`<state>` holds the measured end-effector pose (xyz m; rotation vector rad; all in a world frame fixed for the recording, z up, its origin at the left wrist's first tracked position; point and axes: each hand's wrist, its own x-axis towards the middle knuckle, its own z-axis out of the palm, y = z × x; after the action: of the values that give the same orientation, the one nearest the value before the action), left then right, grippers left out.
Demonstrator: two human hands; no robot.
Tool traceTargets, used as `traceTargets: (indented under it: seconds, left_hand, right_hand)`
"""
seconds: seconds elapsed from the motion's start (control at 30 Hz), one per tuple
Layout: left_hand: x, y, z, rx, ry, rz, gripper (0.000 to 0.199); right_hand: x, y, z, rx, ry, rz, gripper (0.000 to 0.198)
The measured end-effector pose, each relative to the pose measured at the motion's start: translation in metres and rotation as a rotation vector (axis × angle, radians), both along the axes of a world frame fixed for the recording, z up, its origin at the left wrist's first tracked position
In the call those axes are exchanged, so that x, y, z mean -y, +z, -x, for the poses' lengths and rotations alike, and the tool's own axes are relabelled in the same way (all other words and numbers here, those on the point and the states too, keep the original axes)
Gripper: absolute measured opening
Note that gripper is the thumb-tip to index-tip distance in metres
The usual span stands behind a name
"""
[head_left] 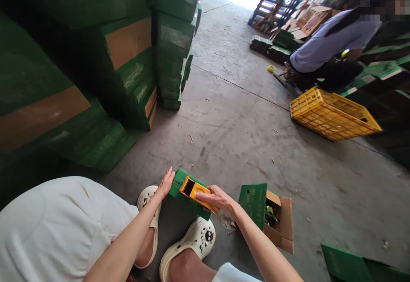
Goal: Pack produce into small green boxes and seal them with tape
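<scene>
A closed green carton point(180, 176) stands on the floor between my feet. My left hand point(165, 182) rests flat against its left end, fingers stretched out. My right hand point(215, 197) is wrapped around a yellow tape dispenser point(199, 191) with a dark opening at its front. The dispenser lies along the carton's top and covers much of it. Whether tape runs out of it I cannot make out. Right of my hand, an open green carton point(253, 203) with brown inner flaps has something dark and green inside.
Tall stacks of green cartons point(174, 39) rise on the left. A yellow plastic crate point(333, 117) stands at right, near a crouching person in a lavender top point(329, 43). Another green carton flap point(346, 265) shows at lower right. A pallet jack point(275, 7) is at the back.
</scene>
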<state>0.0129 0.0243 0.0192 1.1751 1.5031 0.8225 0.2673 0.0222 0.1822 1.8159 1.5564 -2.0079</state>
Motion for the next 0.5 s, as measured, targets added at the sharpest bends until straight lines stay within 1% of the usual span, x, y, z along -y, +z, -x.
traceTargets:
  seconds: [0.03,0.07,0.1,0.17,0.23,0.27,0.3,0.33,0.37,0.43,0.5]
  left_hand:
    - [-0.006,0.007,0.003,-0.015,-0.039,-0.028,0.060]
    - [-0.014,0.015,0.006,-0.034,-0.111,-0.064,0.065]
    - [-0.022,0.025,0.008,-0.060,-0.222,-0.106,0.071]
    - [-0.037,0.045,0.010,-0.146,-0.534,-0.177,0.083]
    - [-0.045,0.062,0.007,-0.296,-0.854,-0.181,0.100]
    - [-0.044,0.068,0.005,-0.390,-0.982,-0.164,0.112]
    - [-0.042,0.071,0.002,-0.489,-1.077,-0.147,0.125]
    - [-0.037,0.072,-0.001,-0.583,-1.133,-0.134,0.138]
    - [-0.031,0.071,-0.003,-0.664,-1.153,-0.132,0.148]
    - [-0.018,0.065,-0.007,-0.765,-1.097,-0.175,0.156]
    - [-0.008,0.058,-0.009,-0.794,-0.999,-0.255,0.154]
  right_hand:
    - [0.000,-0.001,-0.001,-0.016,-0.010,-0.002,0.055]
    - [0.000,-0.002,-0.002,-0.029,-0.018,-0.008,0.056]
    - [-0.001,-0.002,-0.004,-0.039,-0.021,-0.014,0.057]
    - [-0.003,-0.001,-0.007,-0.041,0.000,-0.030,0.060]
    - [-0.004,0.002,-0.010,-0.011,0.048,-0.041,0.062]
    - [-0.004,0.005,-0.011,0.006,0.076,-0.040,0.063]
    - [-0.003,0.007,-0.012,0.012,0.100,-0.032,0.064]
    - [-0.001,0.010,-0.012,0.003,0.116,-0.017,0.065]
    - [0.002,0.012,-0.012,-0.021,0.121,0.002,0.065]
    - [0.007,0.014,-0.012,-0.093,0.111,0.042,0.066]
    - [0.010,0.015,-0.011,-0.155,0.086,0.074,0.065]
